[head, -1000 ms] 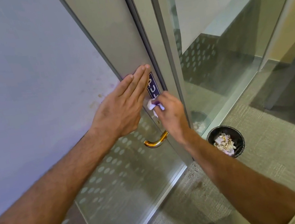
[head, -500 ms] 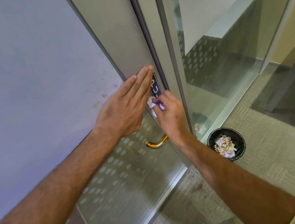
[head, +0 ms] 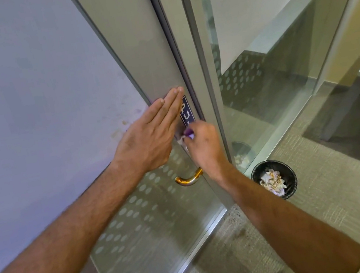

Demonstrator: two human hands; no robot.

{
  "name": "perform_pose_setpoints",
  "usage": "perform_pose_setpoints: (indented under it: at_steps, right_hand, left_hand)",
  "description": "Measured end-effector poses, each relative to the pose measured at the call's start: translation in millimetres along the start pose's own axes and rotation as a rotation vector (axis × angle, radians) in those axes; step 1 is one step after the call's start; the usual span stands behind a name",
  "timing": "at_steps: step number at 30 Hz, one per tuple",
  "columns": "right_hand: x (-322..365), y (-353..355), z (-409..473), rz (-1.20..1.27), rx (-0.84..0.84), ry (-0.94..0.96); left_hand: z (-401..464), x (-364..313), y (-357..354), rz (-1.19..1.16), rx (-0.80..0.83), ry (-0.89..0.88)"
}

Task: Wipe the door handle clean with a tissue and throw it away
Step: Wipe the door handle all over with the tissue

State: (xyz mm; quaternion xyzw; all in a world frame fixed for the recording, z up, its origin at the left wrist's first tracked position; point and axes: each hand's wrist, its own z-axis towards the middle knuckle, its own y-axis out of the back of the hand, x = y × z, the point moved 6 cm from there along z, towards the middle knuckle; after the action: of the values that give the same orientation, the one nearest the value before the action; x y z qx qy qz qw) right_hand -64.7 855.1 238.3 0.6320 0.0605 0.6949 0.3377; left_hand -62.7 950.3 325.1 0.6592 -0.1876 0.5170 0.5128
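Note:
A curved brass door handle (head: 189,179) sticks out of the grey metal door frame; only its lower bend shows below my hands. My right hand (head: 204,147) is closed on a crumpled white and purple tissue (head: 185,136), pressed against the frame above that bend, just under a blue PULL sign (head: 186,114). My left hand (head: 150,138) lies flat on the door with fingers straight and together, its fingertips beside the sign.
A black bin (head: 289,192) holding crumpled tissues stands on the carpet to the right, against the base of a glass partition (head: 271,102). The door's frosted glass with a dot pattern (head: 139,214) fills the lower left.
My right hand with the tissue has kept close under the sign, shifting only slightly on the frame. My left hand stays flat on the door.

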Motion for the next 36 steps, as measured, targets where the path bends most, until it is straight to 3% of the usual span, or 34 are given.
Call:
perform_pose_setpoints:
  at_steps: [3,6,12,15,18,23,28,32,36]
  right_hand:
    - [23.8,31.7,16.4,0.225,-0.169,0.013]
    - [29.8,36.1,18.3,0.288,-0.230,0.054]
    - [-16.7,3.8,9.8,0.096,0.071,0.014]
    - [-36.9,31.6,26.3,0.167,-0.013,0.000]
    - [-47.6,52.7,34.4,-0.015,-0.067,0.116]
    - [-71.2,11.9,18.1,0.037,0.282,0.014]
    - [-72.7,3.6,13.6,0.073,0.412,0.064]
    - [-77.4,1.0,15.7,-0.003,0.446,0.131]
    - [-72.6,-1.8,16.5,0.027,0.323,0.150]
  left_hand:
    - [1.5,2.0,1.6,-0.011,-0.002,-0.001]
    - [1.6,0.7,0.6,-0.005,-0.008,-0.003]
    - [1.4,2.1,3.1,-0.009,0.012,0.003]
    - [1.5,1.9,0.0,-0.018,0.043,0.003]
    - [0.8,1.0,-2.2,-0.023,0.064,-0.004]
    - [0.6,-0.5,-4.5,-0.020,0.058,-0.007]
    - [1.0,0.8,-2.7,-0.014,0.041,-0.007]
    - [0.9,0.3,-3.5,-0.015,0.036,-0.007]
    - [0.3,0.3,-3.4,-0.005,0.051,-0.002]
